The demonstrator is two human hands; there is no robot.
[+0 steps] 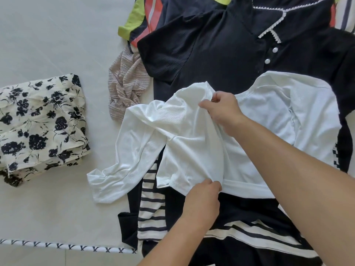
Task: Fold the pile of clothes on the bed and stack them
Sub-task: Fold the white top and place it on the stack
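Observation:
A white ribbed long-sleeved top (269, 120) lies spread on the pile of clothes in the middle. My right hand (222, 112) pinches the fabric near its left shoulder, and that side is lifted over the body. My left hand (201, 200) pinches the bottom hem of the same top. One white sleeve (119, 169) trails left onto the pale sheet. Under it lie a black collared garment with white trim and pearl buttons (221, 48) and a black-and-white striped piece (151, 212).
A folded cream garment with black flowers (40, 127) sits at the left on the sheet. A beige knit piece (126, 83) is crumpled beside the pile. A lime, orange and navy garment (146, 18) lies at the top. The sheet's cross-stitched edge (67, 245) runs along the bottom left.

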